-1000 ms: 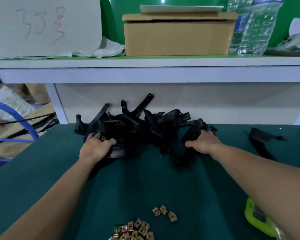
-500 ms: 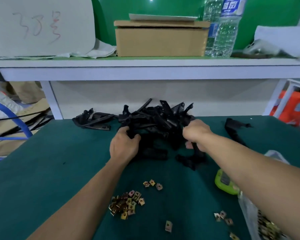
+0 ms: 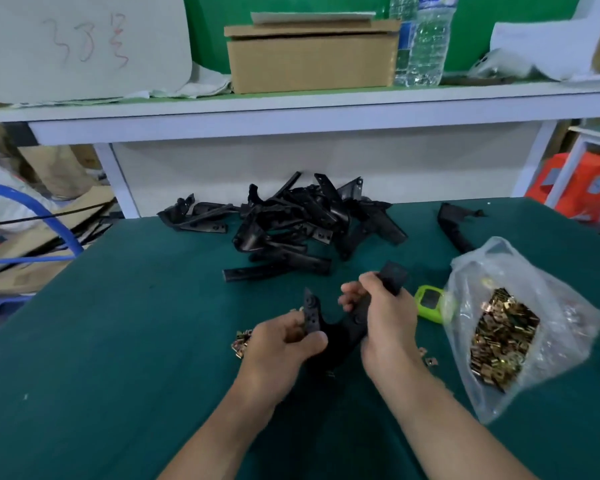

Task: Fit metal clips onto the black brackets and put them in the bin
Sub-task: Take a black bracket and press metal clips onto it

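Both my hands hold one black bracket [image 3: 340, 329] above the green table, near its front middle. My left hand [image 3: 281, 344] pinches the bracket's left arm, which sticks up with two holes in it. My right hand [image 3: 387, 317] grips its right arm, whose flat end pokes out above my fingers. A pile of black brackets [image 3: 291, 225] lies at the table's far edge. Small brass-coloured metal clips [image 3: 240, 341] lie loose on the table just left of my left hand, partly hidden by it. A clear plastic bag of clips [image 3: 503, 327] sits at the right.
A lone black bracket [image 3: 452, 225] lies at the far right of the table. A lime-green device [image 3: 428, 303] sits between my right hand and the bag. A white shelf [image 3: 291, 112] above the table carries a cardboard box [image 3: 312, 55] and water bottles [image 3: 423, 39].
Both hands have drawn back from the pile toward me, bringing one bracket with them. The view has tilted down and right, so the bag of clips now shows.
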`<state>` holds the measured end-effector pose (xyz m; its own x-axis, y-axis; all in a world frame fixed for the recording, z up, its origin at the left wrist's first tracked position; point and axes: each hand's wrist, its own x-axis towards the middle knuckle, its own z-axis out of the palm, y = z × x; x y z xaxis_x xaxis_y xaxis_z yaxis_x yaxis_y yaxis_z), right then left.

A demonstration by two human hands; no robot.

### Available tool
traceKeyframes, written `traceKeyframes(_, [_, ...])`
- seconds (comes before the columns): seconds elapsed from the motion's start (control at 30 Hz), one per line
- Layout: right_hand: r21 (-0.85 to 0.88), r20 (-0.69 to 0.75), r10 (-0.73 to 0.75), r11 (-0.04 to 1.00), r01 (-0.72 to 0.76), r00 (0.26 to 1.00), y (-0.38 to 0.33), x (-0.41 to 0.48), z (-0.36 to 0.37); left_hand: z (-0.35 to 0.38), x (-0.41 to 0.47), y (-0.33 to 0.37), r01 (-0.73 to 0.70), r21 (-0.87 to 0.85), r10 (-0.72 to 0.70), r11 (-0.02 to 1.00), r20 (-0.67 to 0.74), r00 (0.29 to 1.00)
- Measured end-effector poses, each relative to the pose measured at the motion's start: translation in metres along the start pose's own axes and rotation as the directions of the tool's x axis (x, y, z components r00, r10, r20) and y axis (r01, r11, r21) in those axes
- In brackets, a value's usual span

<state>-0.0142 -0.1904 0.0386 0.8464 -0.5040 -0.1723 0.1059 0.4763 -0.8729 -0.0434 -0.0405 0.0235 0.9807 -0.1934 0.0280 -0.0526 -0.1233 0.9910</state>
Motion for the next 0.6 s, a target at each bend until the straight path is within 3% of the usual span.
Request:
traceKeyframes(0.07, [-0.269, 0.069, -0.035, 0.962, 0.052, 0.997, 0.011, -0.005, -0.017, -0.01, -0.006, -0.002, 0.0, 0.065, 0.003, 0.998, -0.035, 0.999])
traceKeyframes(0.13, [-0.599, 0.232, -0.153, 0.756, 0.265, 0.961, 0.01, -0.005, -0.037, -0.022, -0.009, -0.002, -0.013, 0.094, 0.022, 0.995, -0.092, 0.996])
traceKeyframes(0.17, [-0.673, 0.334, -0.22, 0.625, 0.396, 0.916, 0.007, -0.005, -0.044, -0.027, -0.01, -0.003, -0.004, 0.105, 0.019, 0.994, -0.139, 0.99])
traceKeyframes(0.27, [-0.697, 0.634, -0.295, 0.184, 0.693, 0.715, 0.003, -0.011, -0.051, -0.032, -0.009, -0.008, 0.002, 0.083, 0.018, 0.997, -0.235, 0.972])
traceKeyframes(0.33, [-0.628, 0.758, -0.21, 0.016, 0.778, 0.617, 0.009, -0.022, -0.045, -0.026, -0.008, -0.009, -0.016, -0.003, 0.015, 1.0, -0.217, 0.976])
traceKeyframes(0.43, [-0.581, 0.813, -0.1, -0.087, 0.809, 0.574, 0.022, -0.037, -0.035, -0.015, -0.005, -0.008, -0.03, -0.118, 0.02, 0.993, -0.085, 0.996])
traceKeyframes(0.5, [-0.599, 0.796, -0.144, -0.055, 0.799, 0.588, 0.025, -0.037, -0.033, -0.01, -0.004, -0.008, -0.029, -0.192, 0.027, 0.981, -0.012, 1.0])
traceKeyframes(0.57, [-0.611, 0.776, -0.232, -0.041, 0.791, 0.587, 0.025, -0.033, -0.034, -0.01, -0.003, -0.01, -0.02, -0.244, 0.004, 0.97, -0.067, 0.998])
traceKeyframes(0.6, [-0.615, 0.767, -0.263, -0.044, 0.787, 0.585, 0.024, -0.031, -0.034, -0.011, -0.003, -0.012, -0.048, -0.178, 0.021, 0.983, -0.152, 0.988])
